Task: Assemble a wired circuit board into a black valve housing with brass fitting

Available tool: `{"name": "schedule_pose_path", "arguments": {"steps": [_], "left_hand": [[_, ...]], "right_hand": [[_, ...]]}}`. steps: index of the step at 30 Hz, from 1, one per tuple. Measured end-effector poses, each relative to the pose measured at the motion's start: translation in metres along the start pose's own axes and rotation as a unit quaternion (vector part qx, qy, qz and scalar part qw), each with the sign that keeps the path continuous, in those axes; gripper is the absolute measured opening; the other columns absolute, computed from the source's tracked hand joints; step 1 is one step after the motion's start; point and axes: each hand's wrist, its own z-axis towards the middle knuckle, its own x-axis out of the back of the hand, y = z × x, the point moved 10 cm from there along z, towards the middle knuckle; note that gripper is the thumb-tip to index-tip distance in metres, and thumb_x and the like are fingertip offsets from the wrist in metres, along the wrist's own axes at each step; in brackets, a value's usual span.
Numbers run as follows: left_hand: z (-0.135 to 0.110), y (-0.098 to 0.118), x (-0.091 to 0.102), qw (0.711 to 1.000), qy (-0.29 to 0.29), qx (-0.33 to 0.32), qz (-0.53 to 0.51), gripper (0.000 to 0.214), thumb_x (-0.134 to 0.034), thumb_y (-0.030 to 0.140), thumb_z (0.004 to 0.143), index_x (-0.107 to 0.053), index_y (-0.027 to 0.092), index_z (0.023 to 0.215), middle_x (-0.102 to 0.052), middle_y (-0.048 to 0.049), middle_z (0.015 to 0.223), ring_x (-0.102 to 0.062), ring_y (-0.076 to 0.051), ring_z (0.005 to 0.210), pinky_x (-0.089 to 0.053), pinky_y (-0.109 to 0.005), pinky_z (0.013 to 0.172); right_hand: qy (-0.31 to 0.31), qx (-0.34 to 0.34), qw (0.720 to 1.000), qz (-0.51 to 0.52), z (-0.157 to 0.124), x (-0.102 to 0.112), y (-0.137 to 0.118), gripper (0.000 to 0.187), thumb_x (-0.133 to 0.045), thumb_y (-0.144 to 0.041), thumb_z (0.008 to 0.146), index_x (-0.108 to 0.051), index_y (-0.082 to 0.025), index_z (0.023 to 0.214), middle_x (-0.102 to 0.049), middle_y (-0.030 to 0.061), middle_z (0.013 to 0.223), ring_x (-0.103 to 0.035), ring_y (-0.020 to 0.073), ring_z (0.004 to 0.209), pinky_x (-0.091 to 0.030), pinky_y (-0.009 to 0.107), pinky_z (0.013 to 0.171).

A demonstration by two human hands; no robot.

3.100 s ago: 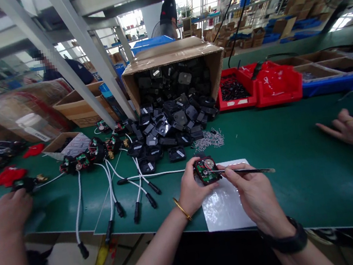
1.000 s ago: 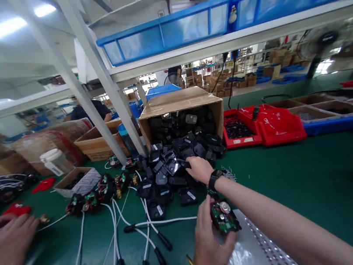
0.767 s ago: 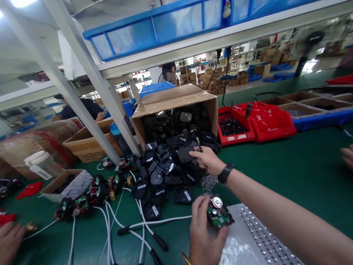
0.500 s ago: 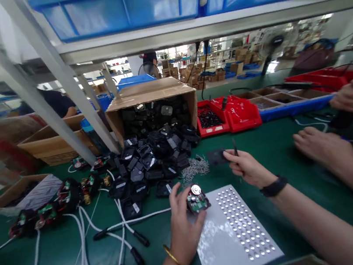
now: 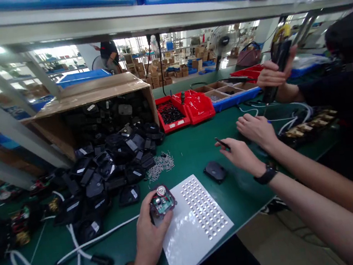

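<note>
My left hand (image 5: 149, 232), with a gold bangle at the wrist, is closed around a small housing with an exposed circuit board (image 5: 162, 200) and a round silver part on top. It holds this over the upper left corner of a white sheet (image 5: 185, 233) with rows of clear round dots. My right hand (image 5: 242, 156), wearing a black wristband, grips a thin dark tool (image 5: 222, 144), perhaps tweezers; its kind is unclear. A black plastic cover (image 5: 215, 171) lies on the green table, left of and below that hand.
Black housings (image 5: 102, 170) spill from a cardboard box (image 5: 100, 87). Beside them is a heap of small metal pins (image 5: 160, 166). Red bins (image 5: 197, 107) stand behind. White cables (image 5: 99, 238) cross the left. At right, a co-worker's hands (image 5: 257, 128) are close to mine, one holding a dark tool.
The black cover has gone from my right hand to the table, while the thin dark tool stays in my fingers. The view has turned right. My left hand still holds the circuit board housing.
</note>
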Motion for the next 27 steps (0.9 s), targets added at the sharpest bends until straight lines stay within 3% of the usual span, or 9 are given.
{"name": "schedule_pose_path", "arguments": {"steps": [3, 7, 10, 12, 15, 18, 20, 24, 27], "left_hand": [[0.000, -0.001, -0.004, 0.999, -0.017, 0.021, -0.034, 0.053, -0.058, 0.041, 0.079, -0.034, 0.024, 0.124, -0.049, -0.0077, 0.122, -0.052, -0.025, 0.108, -0.041, -0.042, 0.096], [0.002, -0.006, -0.006, 0.987, -0.019, 0.053, -0.152, 0.075, -0.065, 0.035, 0.074, -0.019, 0.023, 0.132, -0.050, -0.0094, 0.120, -0.053, -0.023, 0.108, -0.039, -0.041, 0.097], [0.002, 0.002, -0.003, 0.978, -0.025, 0.089, -0.185, 0.071, -0.067, 0.030, 0.071, -0.027, 0.023, 0.130, -0.049, -0.0086, 0.122, -0.053, -0.023, 0.108, -0.041, -0.039, 0.095], [0.000, 0.018, 0.006, 0.987, -0.015, 0.093, -0.128, 0.064, -0.067, 0.028, 0.071, -0.035, 0.024, 0.126, -0.048, -0.0073, 0.124, -0.051, -0.024, 0.111, -0.040, -0.039, 0.096], [-0.005, 0.060, 0.017, 0.999, 0.010, 0.028, 0.030, 0.064, -0.071, 0.030, 0.070, -0.039, 0.024, 0.125, -0.050, -0.0065, 0.122, -0.046, -0.026, 0.113, -0.037, -0.042, 0.098], [-0.012, 0.095, 0.007, 0.988, 0.004, -0.041, 0.150, 0.065, -0.074, 0.033, 0.068, -0.041, 0.022, 0.123, -0.052, -0.0070, 0.111, -0.047, -0.027, 0.104, -0.040, -0.044, 0.091], [-0.017, 0.103, -0.003, 0.978, -0.007, -0.056, 0.201, 0.066, -0.075, 0.035, 0.066, -0.042, 0.021, 0.122, -0.053, -0.0069, 0.105, -0.048, -0.027, 0.098, -0.042, -0.045, 0.087], [-0.020, 0.099, -0.013, 0.966, -0.015, -0.056, 0.252, 0.067, -0.076, 0.034, 0.065, -0.043, 0.021, 0.121, -0.052, -0.0068, 0.101, -0.048, -0.027, 0.095, -0.042, -0.044, 0.083], [-0.019, 0.095, -0.013, 0.963, -0.019, -0.050, 0.263, 0.067, -0.078, 0.032, 0.063, -0.044, 0.021, 0.120, -0.052, -0.0069, 0.101, -0.048, -0.028, 0.093, -0.043, -0.044, 0.082]], "right_hand": [[0.038, -0.030, 0.998, -0.026, -0.030, 0.001, -0.004, 0.032, -0.045, -0.034, 0.088, -0.059, -0.013, 0.108, -0.060, 0.0112, 0.092, -0.060, 0.0261, 0.082, -0.044, 0.034, 0.076], [-0.003, -0.061, 0.993, -0.101, -0.051, -0.030, -0.019, 0.065, -0.054, -0.053, 0.080, -0.041, -0.020, 0.134, -0.051, 0.0157, 0.109, -0.059, 0.0285, 0.073, -0.043, 0.036, 0.062], [-0.048, -0.101, 0.990, 0.082, -0.046, -0.047, -0.023, 0.059, -0.057, -0.050, 0.075, -0.051, -0.020, 0.126, -0.049, 0.0148, 0.106, -0.054, 0.0233, 0.066, -0.039, 0.032, 0.055], [-0.090, -0.126, 0.960, 0.233, -0.043, -0.055, -0.029, 0.054, -0.046, -0.055, 0.079, -0.054, -0.019, 0.119, -0.052, 0.0116, 0.097, -0.046, 0.0158, 0.054, -0.035, 0.027, 0.046], [-0.183, -0.154, 0.884, 0.403, -0.054, -0.075, -0.056, 0.056, -0.024, -0.057, 0.085, -0.050, -0.020, 0.118, -0.051, 0.0052, 0.080, -0.021, 0.0082, 0.038, -0.021, 0.021, 0.035], [-0.229, -0.236, 0.712, 0.621, -0.084, -0.106, -0.090, 0.048, -0.043, -0.056, 0.080, -0.048, -0.023, 0.115, -0.050, 0.0005, 0.074, -0.009, 0.0049, 0.038, -0.012, 0.018, 0.034], [-0.216, -0.264, 0.658, 0.671, -0.099, -0.121, -0.104, 0.047, -0.054, -0.056, 0.078, -0.048, -0.025, 0.113, -0.051, -0.0015, 0.072, -0.010, 0.0039, 0.038, -0.011, 0.017, 0.034], [-0.217, -0.167, 0.738, 0.617, -0.101, -0.123, -0.123, 0.043, -0.051, -0.057, 0.084, -0.047, -0.027, 0.114, -0.054, 0.0001, 0.082, -0.036, 0.0077, 0.044, -0.023, 0.016, 0.035], [-0.221, -0.022, 0.828, 0.514, -0.097, -0.106, -0.139, 0.037, -0.045, -0.050, 0.090, -0.045, -0.025, 0.118, -0.053, 0.0039, 0.106, -0.054, 0.0195, 0.089, -0.046, 0.025, 0.068]]}}
